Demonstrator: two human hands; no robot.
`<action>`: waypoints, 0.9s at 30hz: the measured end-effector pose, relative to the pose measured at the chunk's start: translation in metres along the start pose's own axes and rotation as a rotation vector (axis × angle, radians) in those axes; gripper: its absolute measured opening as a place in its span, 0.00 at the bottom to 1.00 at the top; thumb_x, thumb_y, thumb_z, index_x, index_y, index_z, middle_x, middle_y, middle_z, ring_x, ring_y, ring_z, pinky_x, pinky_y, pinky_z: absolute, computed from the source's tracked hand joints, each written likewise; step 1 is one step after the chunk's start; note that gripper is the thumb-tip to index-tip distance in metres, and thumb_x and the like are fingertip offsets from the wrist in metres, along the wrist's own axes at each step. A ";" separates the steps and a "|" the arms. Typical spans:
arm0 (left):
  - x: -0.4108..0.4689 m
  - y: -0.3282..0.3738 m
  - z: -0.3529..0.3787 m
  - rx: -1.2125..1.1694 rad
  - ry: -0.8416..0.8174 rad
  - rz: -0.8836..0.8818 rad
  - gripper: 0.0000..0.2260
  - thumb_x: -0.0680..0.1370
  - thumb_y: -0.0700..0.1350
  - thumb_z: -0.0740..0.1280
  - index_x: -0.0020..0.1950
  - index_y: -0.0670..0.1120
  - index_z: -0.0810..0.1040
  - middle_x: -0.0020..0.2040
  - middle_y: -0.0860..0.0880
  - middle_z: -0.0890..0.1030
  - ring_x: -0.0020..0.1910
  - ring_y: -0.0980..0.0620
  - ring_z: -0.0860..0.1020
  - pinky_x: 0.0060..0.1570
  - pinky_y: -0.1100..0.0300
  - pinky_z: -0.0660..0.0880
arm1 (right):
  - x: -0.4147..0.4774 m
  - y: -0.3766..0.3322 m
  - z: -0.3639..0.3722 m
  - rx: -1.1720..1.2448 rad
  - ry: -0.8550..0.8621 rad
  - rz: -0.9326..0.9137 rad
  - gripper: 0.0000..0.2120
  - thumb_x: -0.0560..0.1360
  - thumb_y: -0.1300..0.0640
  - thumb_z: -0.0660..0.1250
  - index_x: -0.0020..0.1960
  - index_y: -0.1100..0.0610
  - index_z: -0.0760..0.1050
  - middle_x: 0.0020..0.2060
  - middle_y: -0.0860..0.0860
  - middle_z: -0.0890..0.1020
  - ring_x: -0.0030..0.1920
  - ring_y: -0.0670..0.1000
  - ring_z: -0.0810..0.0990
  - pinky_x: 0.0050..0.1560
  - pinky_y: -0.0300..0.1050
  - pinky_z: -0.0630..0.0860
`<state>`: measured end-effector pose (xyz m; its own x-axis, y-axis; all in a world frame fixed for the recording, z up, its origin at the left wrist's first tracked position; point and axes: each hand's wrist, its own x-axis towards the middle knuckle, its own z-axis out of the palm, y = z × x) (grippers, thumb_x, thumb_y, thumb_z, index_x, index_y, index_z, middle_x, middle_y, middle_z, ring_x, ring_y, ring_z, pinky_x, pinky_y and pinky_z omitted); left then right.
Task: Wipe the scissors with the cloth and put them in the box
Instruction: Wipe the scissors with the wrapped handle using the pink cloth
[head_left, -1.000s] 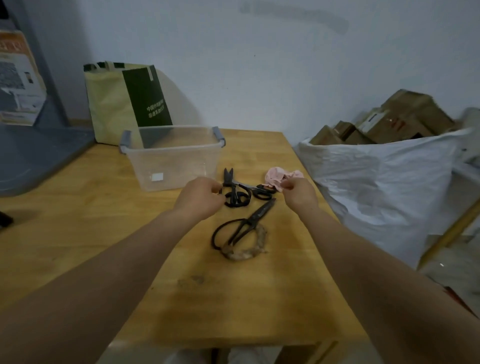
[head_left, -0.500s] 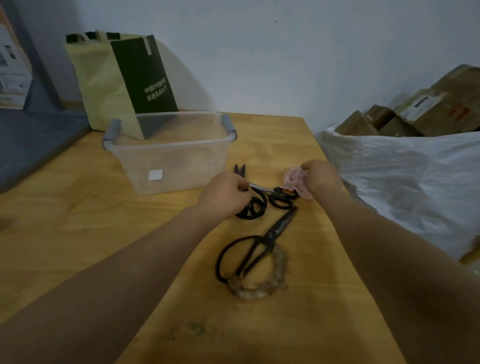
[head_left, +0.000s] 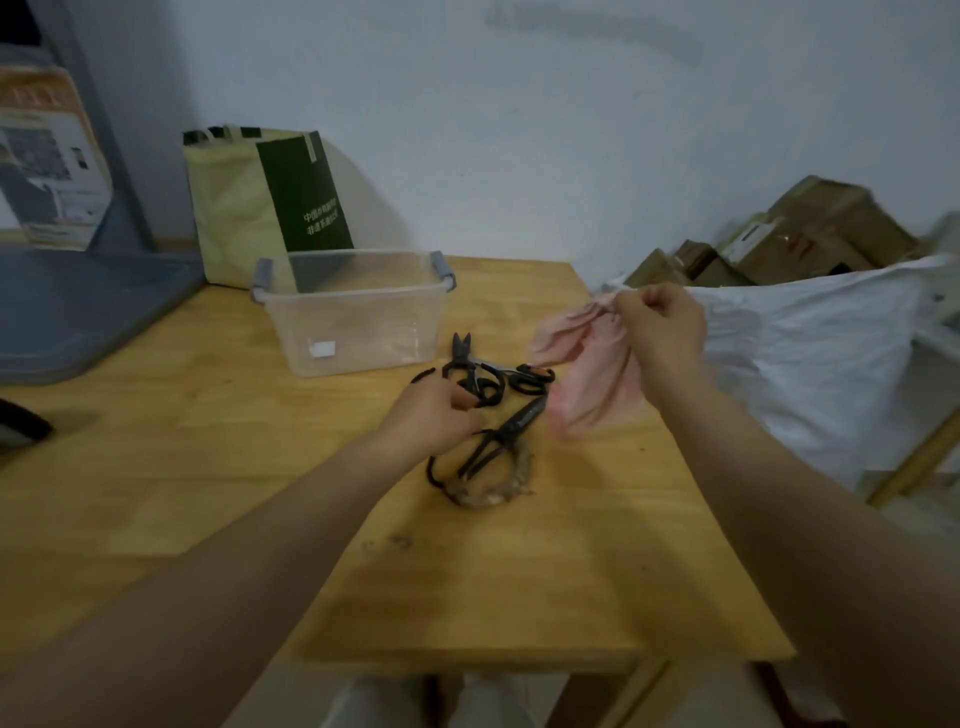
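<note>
Black scissors (head_left: 500, 440), several pairs, lie in a loose heap on the wooden table (head_left: 208, 415), just in front of the box (head_left: 353, 312). The left hand (head_left: 431, 421) is at the handle loops, fingers curled, though whether it grips or only touches them I can't tell. The right hand (head_left: 660, 332) pinches the pink cloth (head_left: 587, 374), which hangs crumpled just right of the heap. A green bag (head_left: 239, 208) stands behind, a white sack (head_left: 805, 364) to the right. The clear box shows only a small white label on its front wall.

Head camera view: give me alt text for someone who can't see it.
The right hand holds a pink cloth up over a wooden table, while the left hand is at the handles of black scissors lying near a clear box.
</note>
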<state>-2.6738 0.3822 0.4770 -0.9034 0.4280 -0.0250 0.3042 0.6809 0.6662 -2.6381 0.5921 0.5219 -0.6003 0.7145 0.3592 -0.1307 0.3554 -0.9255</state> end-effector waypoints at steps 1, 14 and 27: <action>-0.007 0.001 0.005 0.034 -0.070 -0.008 0.22 0.74 0.56 0.69 0.62 0.45 0.78 0.60 0.49 0.80 0.58 0.51 0.77 0.53 0.59 0.73 | -0.010 0.000 -0.003 -0.011 -0.022 -0.009 0.03 0.72 0.61 0.67 0.41 0.56 0.73 0.32 0.46 0.74 0.34 0.44 0.72 0.35 0.36 0.69; -0.030 0.033 0.025 0.671 0.009 0.183 0.08 0.79 0.43 0.60 0.44 0.43 0.76 0.37 0.42 0.73 0.44 0.43 0.78 0.37 0.54 0.71 | -0.060 0.025 -0.007 -0.116 -0.257 0.193 0.16 0.76 0.67 0.57 0.40 0.54 0.80 0.41 0.47 0.79 0.49 0.49 0.77 0.49 0.42 0.75; -0.006 0.006 -0.028 -1.257 0.267 -0.228 0.06 0.79 0.30 0.58 0.50 0.35 0.74 0.45 0.40 0.79 0.43 0.47 0.82 0.43 0.54 0.81 | -0.081 0.020 0.051 0.058 -0.651 0.405 0.22 0.66 0.39 0.74 0.47 0.57 0.83 0.46 0.52 0.85 0.52 0.51 0.81 0.59 0.50 0.75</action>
<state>-2.6749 0.3670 0.5021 -0.9730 0.1476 -0.1777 -0.2200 -0.3580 0.9074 -2.6320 0.5111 0.4682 -0.9513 0.2770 -0.1355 0.1679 0.0967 -0.9811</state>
